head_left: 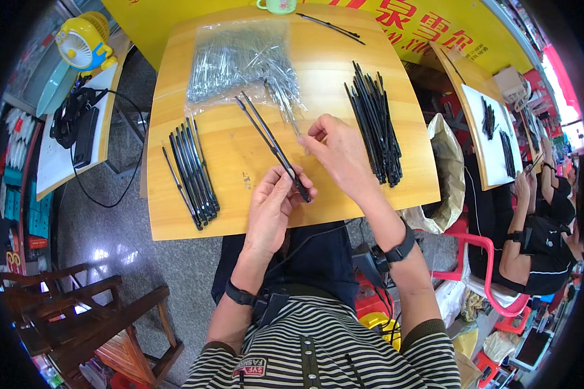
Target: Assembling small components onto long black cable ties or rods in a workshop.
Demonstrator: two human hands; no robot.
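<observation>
My left hand, near the front edge of the table, is closed around a long thin black piece that looks like a wiper blade. Its far end splits into two prongs. My right hand is pinched just right of it, its fingertips at a thin silvery metal strip. That strip lies at the end of a loose bunch of metal strips spilling from a clear plastic bag. Similar black pieces lie in a row on the left, and a thicker pile lies on the right.
The wooden table also bears a lone black piece and a green cup at the far edge. A side table at left holds a yellow fan and black cables. At right are an open sack, a pink chair and another person working.
</observation>
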